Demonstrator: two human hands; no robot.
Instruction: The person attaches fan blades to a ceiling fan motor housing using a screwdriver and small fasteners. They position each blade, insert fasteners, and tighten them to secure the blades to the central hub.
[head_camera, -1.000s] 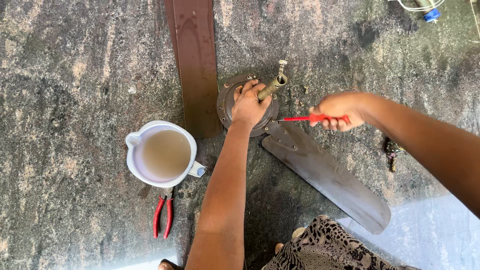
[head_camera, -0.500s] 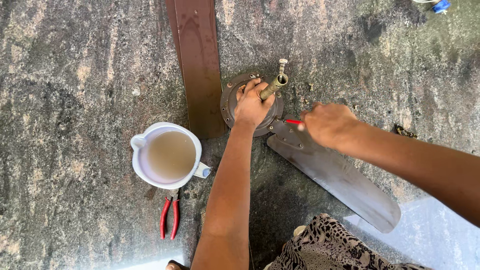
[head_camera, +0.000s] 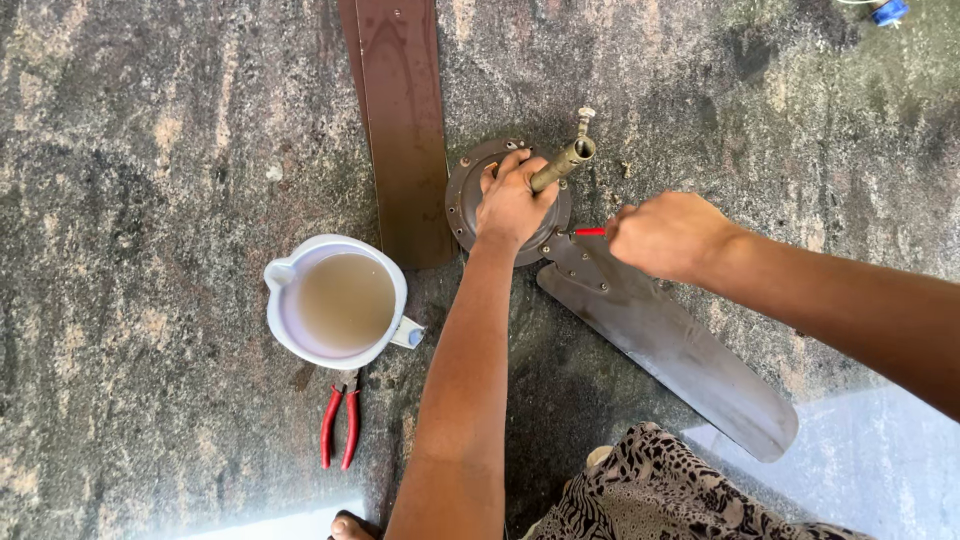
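A round ceiling fan motor housing (head_camera: 464, 190) lies on the stone floor, a brass-coloured shaft (head_camera: 563, 160) sticking up from its middle. My left hand (head_camera: 512, 203) presses down flat on top of the housing beside the shaft. My right hand (head_camera: 668, 234) is closed around a red-handled screwdriver (head_camera: 590, 231), whose tip points at the spot where a brown blade (head_camera: 668, 345) joins the housing. A second brown blade (head_camera: 402, 120) runs away from the housing toward the top of the view.
A white jug (head_camera: 335, 310) of murky water stands left of my left forearm. Red-handled pliers (head_camera: 339, 426) lie just below it. Patterned cloth (head_camera: 660, 495) covers my leg at the bottom. A small blue object (head_camera: 886, 11) sits at the top right.
My right hand with the screwdriver has moved left, closer to the housing, so less of the red handle shows. My left hand stays on the housing.
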